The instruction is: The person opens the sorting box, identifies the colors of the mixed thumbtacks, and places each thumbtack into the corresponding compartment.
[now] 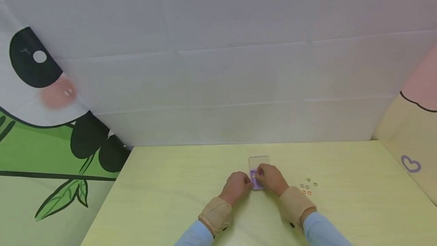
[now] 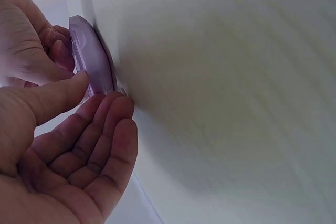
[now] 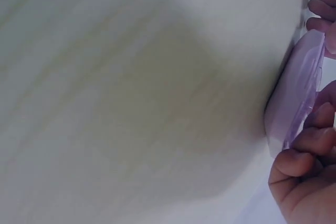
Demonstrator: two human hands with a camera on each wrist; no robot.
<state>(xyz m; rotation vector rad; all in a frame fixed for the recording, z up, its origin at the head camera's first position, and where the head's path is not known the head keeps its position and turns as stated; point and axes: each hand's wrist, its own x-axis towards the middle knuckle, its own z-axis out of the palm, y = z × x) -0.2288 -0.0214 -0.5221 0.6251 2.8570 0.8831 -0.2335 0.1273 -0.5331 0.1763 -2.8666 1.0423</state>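
Note:
A small purple case with a raised clear lid lies on the table. My left hand is at its left side. In the left wrist view, the thumb and fingertips of my left hand pinch the near edge of the case. From the other side, my right hand reaches over the case with bent fingers. The right wrist view shows my right hand with curled fingers against the rim of the case. Whatever lies between those fingertips is hidden.
Several small round ring-like pieces, some orange and some darker, lie on the pale table right of my right hand. A white cloth wall stands behind the table, with printed panels at both sides.

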